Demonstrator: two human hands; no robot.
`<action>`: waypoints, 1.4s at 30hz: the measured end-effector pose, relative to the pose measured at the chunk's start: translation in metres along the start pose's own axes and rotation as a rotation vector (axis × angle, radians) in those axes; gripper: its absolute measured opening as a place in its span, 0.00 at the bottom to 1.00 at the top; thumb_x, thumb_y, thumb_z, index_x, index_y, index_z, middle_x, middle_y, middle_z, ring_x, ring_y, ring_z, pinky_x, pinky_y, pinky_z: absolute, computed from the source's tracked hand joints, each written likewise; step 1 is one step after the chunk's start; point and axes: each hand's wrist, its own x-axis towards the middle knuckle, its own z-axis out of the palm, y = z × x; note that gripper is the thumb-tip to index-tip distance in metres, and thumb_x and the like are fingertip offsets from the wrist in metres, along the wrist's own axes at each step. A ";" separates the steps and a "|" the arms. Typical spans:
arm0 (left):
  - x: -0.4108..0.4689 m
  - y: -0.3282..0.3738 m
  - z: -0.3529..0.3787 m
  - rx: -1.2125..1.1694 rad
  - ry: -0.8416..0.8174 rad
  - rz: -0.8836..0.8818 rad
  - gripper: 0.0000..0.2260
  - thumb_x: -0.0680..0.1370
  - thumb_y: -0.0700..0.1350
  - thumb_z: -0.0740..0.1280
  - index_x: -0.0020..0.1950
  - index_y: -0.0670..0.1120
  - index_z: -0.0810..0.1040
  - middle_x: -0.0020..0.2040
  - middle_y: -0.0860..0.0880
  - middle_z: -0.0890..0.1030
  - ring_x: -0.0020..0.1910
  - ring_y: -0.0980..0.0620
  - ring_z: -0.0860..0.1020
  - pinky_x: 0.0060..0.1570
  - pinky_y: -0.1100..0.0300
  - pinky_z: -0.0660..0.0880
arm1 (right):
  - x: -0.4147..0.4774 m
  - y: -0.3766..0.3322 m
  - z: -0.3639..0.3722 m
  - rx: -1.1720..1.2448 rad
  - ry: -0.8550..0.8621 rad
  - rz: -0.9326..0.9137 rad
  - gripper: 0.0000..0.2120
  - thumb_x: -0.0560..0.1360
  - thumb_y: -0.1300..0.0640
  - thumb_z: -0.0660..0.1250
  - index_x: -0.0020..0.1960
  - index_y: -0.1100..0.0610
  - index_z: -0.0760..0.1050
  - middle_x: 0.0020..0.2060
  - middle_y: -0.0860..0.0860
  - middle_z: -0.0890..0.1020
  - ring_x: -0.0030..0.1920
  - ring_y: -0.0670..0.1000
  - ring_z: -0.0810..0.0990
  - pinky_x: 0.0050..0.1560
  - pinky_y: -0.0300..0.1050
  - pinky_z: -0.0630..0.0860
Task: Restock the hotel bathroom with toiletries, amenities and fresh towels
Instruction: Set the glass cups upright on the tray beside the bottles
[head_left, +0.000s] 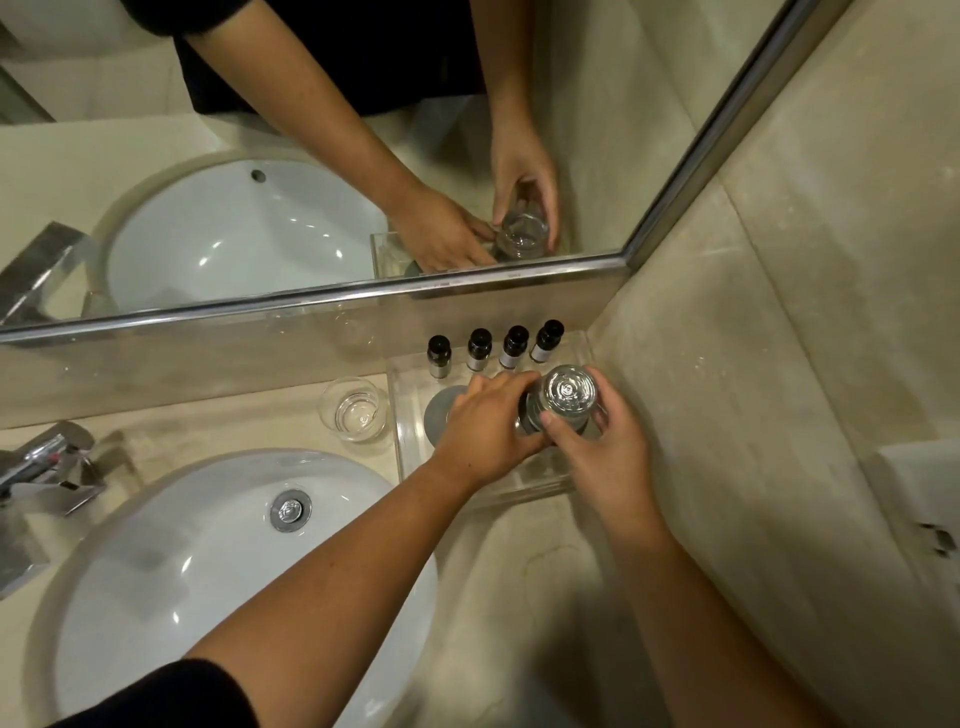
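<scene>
1. gripping the upturned glass (569, 392) from the right, the right hand (597, 447) has its thumb and fingers curled round the side wall. the thick base faces up toward the camera.
2. the upturned glass is over the right part of the clear tray (410, 457), above a round grey coaster (523, 423). whether its rim touches the coaster cannot be told.
3. the left hand (488, 426) reaches into the tray from the left. its fingers are stretched out and not clenched, with the tips at the lower edge of the glass and its coaster.
4. the left hand lies partly over a second grey coaster (439, 415) in the tray.
5. four small bottles (479, 349) with black caps stand upright in a row along the tray's back wall, just behind the hands.
6. a second glass (356, 410) stands mouth up on the counter (519, 571), just left of the tray.
7. the tray sits in the counter's far right corner, beside the side wall and below the mirror (311, 182), which reflects both hands and the held glass.
8. a white sink (208, 545) with a metal drain (291, 509) lies left of the tray, and a chrome faucet (47, 467) is at the far left.
</scene>
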 end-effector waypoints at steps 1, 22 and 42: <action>0.000 0.000 0.001 0.001 0.002 -0.003 0.31 0.74 0.63 0.72 0.75 0.57 0.70 0.70 0.57 0.76 0.67 0.47 0.70 0.61 0.48 0.68 | 0.000 -0.002 -0.001 -0.012 -0.004 -0.001 0.33 0.72 0.58 0.79 0.74 0.47 0.72 0.63 0.42 0.81 0.62 0.37 0.80 0.58 0.32 0.77; -0.130 -0.056 -0.059 0.287 0.304 -0.089 0.33 0.77 0.65 0.64 0.79 0.52 0.67 0.78 0.47 0.68 0.77 0.45 0.64 0.75 0.47 0.62 | -0.083 -0.039 0.051 -0.818 -0.231 -0.457 0.35 0.81 0.33 0.47 0.84 0.47 0.50 0.84 0.46 0.50 0.83 0.47 0.42 0.80 0.50 0.35; -0.092 -0.110 -0.089 0.127 0.268 -0.483 0.41 0.73 0.65 0.74 0.79 0.52 0.62 0.73 0.45 0.71 0.71 0.41 0.69 0.66 0.44 0.70 | -0.107 -0.019 0.046 -0.689 -0.276 -0.294 0.32 0.82 0.35 0.52 0.83 0.45 0.53 0.84 0.45 0.51 0.83 0.45 0.43 0.82 0.52 0.41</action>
